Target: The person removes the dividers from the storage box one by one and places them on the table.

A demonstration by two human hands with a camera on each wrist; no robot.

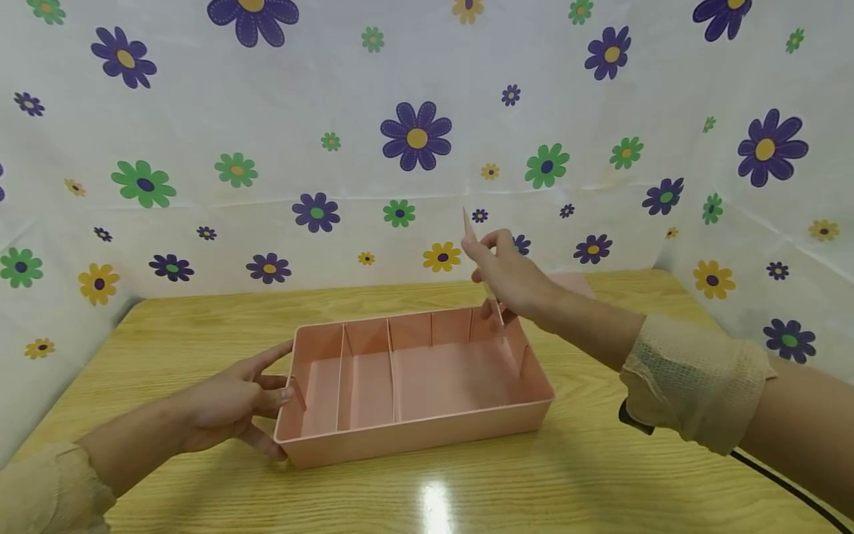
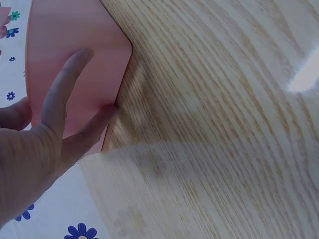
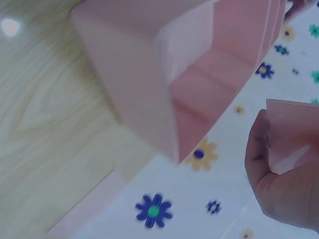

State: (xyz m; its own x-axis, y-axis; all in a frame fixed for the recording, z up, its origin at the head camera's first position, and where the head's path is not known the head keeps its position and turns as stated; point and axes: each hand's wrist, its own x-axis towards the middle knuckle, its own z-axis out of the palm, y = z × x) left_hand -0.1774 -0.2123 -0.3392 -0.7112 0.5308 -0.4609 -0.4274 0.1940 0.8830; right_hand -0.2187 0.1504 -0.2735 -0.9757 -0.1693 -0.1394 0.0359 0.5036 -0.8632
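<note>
A long pink divided box (image 1: 414,434) sits on the table, two upright partitions (image 1: 342,378) crossing its left half. My left hand (image 1: 230,404) is at its left end. In the left wrist view, extended fingers (image 2: 60,99) lie against the outer face of that end wall, one fingertip by the bottom edge. Above the far right corner, my right hand (image 1: 510,278) pinches a thin pink divider (image 3: 294,122), tilted and seen nearly edge-on in the head view. The hand covers its middle. The wide right part of the box holds no partition, only short slot ribs along its walls.
A flat pink piece (image 1: 575,283) lies on the wooden table (image 1: 200,319) at the back right, partly behind the right wrist. A flower-print cloth (image 1: 360,170) rises behind the table and along both sides. A black cable (image 1: 794,486) trails from the right forearm.
</note>
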